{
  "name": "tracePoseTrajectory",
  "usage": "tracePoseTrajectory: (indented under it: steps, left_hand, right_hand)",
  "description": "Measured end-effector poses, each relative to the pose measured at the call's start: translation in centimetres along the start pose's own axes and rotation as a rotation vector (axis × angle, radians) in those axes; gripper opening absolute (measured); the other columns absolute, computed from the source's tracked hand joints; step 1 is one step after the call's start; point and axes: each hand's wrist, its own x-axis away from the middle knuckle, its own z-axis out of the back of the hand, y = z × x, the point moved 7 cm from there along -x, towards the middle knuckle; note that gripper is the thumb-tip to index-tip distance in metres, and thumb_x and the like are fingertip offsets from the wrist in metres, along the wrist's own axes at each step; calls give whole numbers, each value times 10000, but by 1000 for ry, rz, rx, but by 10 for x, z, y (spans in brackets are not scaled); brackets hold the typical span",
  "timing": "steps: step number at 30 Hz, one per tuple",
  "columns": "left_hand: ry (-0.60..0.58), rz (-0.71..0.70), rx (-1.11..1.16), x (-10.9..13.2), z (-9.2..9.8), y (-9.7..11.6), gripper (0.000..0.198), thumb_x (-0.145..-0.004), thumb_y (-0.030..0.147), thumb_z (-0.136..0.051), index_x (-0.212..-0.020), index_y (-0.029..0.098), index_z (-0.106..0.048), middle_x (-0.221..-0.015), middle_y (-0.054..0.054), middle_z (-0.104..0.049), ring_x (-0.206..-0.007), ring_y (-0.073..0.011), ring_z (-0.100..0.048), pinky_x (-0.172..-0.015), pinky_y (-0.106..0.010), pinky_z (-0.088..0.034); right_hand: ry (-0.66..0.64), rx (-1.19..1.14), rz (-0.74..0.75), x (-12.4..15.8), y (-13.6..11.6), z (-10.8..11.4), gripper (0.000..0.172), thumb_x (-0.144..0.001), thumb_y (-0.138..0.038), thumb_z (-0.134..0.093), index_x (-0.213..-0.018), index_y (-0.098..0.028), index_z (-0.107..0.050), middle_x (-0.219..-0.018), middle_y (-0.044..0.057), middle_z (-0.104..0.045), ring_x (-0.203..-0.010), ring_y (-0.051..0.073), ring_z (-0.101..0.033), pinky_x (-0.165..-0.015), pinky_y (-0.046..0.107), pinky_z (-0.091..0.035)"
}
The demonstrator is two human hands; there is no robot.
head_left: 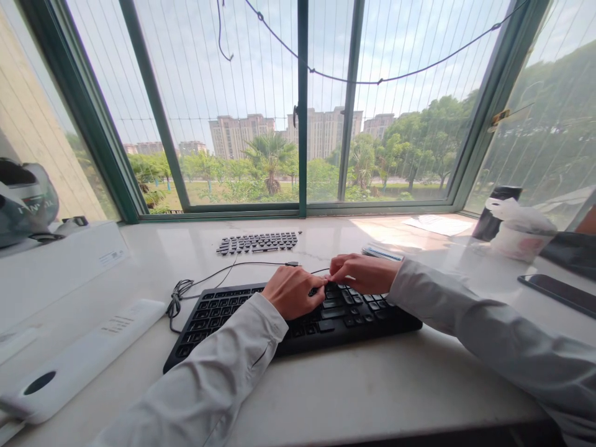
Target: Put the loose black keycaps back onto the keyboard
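The fingertips of the left hand (294, 292) and right hand (361, 273) are meeting, bent inward, over the far side of a black keyboard (326, 335); I cannot tell whether they are grasping a key. The keyboard is lying beneath both hands, stretching from eight to four o'clock. From the fingertips, loose keycaps (261, 243) are resting in rows at ten o'clock, a coiled cable (174, 299) is lying at nine, and a phone (561, 295) is lying at three.

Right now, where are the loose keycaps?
In the head view, the loose keycaps lie in rows on the white countertop, left of centre, between the black keyboard and the window frame.
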Motion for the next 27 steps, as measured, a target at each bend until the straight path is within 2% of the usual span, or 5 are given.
tracePoseTrajectory:
  steps: [8,18,23,27]
  left_hand:
    - [54,37,-40,-2,0,2,352,-870,398,-403,-1047,336,-700,-799,-66,-720,-753,-231,-660,-635,-307,-416]
    - [39,87,-87,-6,-2,9,379,-843,387,-411,-857,236,-758,-741,-101,-708,-683,-230,-646,-603,-309,-397]
    - [70,72,-76,-5,0,7,361,-850,379,-413,-877,253,-751,-764,-74,-718,-698,-220,-650,-617,-303,-400]
    - [134,161,-80,-5,9,-4,361,-866,374,-396,-862,278,-744,-761,-55,-719,-722,-219,-650,-612,-295,-399]
  right_hand:
    - [8,17,-69,8,2,-3,271,-905,-321,-464,-960,-206,-704,-999,75,-627,-931,159,-572,-837,273,-419]
    - [-17,-3,-142,10,4,-8,285,-903,-354,-467,-990,-237,-712,-1123,54,-617,-993,170,-571,-879,285,-409]
    - [37,-16,-158,15,8,-6,299,-905,-333,-461,-1082,-250,-687,-1105,53,-639,-983,167,-588,-875,278,-421]
    - [157,51,-151,19,10,2,313,-921,-330,-434,-1129,-281,-664,-1054,44,-660,-942,156,-592,-853,285,-421]
